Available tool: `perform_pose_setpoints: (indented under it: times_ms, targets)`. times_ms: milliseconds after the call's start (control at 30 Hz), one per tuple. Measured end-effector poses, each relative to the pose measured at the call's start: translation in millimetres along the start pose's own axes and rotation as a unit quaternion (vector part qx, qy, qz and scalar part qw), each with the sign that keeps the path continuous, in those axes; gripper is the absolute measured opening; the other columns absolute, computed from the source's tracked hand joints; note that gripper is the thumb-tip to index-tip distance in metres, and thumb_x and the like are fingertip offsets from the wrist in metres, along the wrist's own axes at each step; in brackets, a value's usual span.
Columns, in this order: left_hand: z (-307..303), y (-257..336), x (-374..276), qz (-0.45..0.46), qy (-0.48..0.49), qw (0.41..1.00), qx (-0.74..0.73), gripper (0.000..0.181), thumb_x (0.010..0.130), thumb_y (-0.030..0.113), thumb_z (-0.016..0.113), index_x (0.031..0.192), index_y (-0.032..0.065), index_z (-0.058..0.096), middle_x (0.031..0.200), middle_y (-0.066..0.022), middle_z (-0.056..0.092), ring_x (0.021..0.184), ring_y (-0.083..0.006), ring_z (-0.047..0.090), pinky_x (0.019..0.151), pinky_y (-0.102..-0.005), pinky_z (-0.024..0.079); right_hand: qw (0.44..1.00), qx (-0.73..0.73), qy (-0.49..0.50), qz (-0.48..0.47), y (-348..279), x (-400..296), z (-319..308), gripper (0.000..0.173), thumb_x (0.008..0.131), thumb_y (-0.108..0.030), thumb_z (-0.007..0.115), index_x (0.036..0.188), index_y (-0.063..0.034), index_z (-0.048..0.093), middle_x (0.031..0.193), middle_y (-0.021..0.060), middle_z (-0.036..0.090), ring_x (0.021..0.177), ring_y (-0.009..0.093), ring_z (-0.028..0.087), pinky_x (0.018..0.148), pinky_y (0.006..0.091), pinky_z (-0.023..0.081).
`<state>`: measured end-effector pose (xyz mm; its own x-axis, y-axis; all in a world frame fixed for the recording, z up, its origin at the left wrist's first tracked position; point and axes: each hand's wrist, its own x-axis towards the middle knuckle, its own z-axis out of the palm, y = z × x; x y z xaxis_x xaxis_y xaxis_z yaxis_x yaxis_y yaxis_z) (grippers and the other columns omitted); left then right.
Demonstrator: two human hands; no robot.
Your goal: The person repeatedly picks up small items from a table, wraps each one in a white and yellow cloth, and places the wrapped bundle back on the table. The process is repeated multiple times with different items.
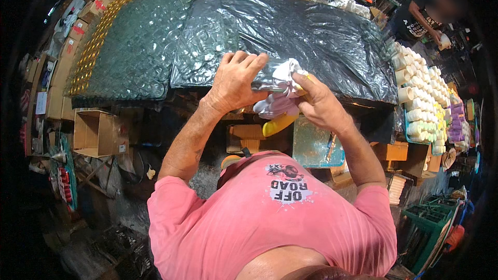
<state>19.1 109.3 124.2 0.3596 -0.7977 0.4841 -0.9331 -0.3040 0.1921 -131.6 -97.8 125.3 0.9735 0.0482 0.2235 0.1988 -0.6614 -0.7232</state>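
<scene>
My left hand [239, 81] grips one end of a clear, glass-like vessel [268, 79], its fingers over the far side and its thumb below. My right hand [321, 103] pinches a white cloth with yellow parts [287, 74] against the other end of this vessel. The cloth hangs down between my hands, its yellow end [279, 125] lowest. Both hands are above the near edge of a table covered with black plastic sheeting [323, 46]. Many clear round glass-like pieces [140, 46] stand close together on the table's left part. The held vessel's exact shape is partly hidden.
Gold-coloured pieces [91, 46] line the table's left edge, beside cardboard boxes [70, 46]. At right are stacked cream-coloured cylinders [418, 97] and purple ones [457, 122]. Below the table edge are an open cardboard box [93, 134] and a worn green panel [311, 144]. A co-worker [416, 19] is at upper right.
</scene>
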Motion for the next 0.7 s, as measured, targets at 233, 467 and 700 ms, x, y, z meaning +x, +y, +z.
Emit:
perform_pose_setpoints:
  times_ms: [233, 467, 700]
  targets:
    - [-22, 3, 8, 0.027, -0.018, 0.999, 0.015, 0.082, 0.059, 0.029, 0.088, 0.131, 0.0078, 0.054, 0.113, -0.01, 0.065, 0.107, -0.0305, 0.06, 0.095, -0.045, 0.044, 0.965, 0.22, 0.14, 0.032, -13, 12, -17, 0.032, 0.084, 0.004, 0.07, 0.114, -0.0055, 0.063, 0.106, 0.0092, 0.068, 0.101, 0.018, 0.066, 0.089, 0.0281, 0.051]
    - [-37, 6, 7, 0.048, 0.006, 0.999, -0.008, 0.084, 0.058, 0.027, 0.089, 0.132, 0.0069, 0.055, 0.114, -0.0093, 0.066, 0.106, -0.0304, 0.06, 0.094, -0.0447, 0.044, 0.974, 0.017, 0.18, -0.139, -2, 12, -5, 0.026, 0.082, 0.003, 0.074, 0.106, -0.0031, 0.065, 0.1, 0.0047, 0.067, 0.099, 0.017, 0.064, 0.092, 0.0299, 0.05]
    - [-36, -10, 0, 0.016, 0.052, 0.998, -0.022, 0.082, 0.058, 0.026, 0.09, 0.13, 0.0078, 0.056, 0.113, -0.0116, 0.066, 0.102, -0.0308, 0.061, 0.091, -0.0429, 0.045, 0.993, 0.085, 0.051, -0.057, -9, 9, 8, 0.068, 0.08, 0.001, 0.075, 0.142, -0.0115, 0.053, 0.124, 0.0125, 0.056, 0.114, 0.025, 0.06, 0.103, 0.0351, 0.047]
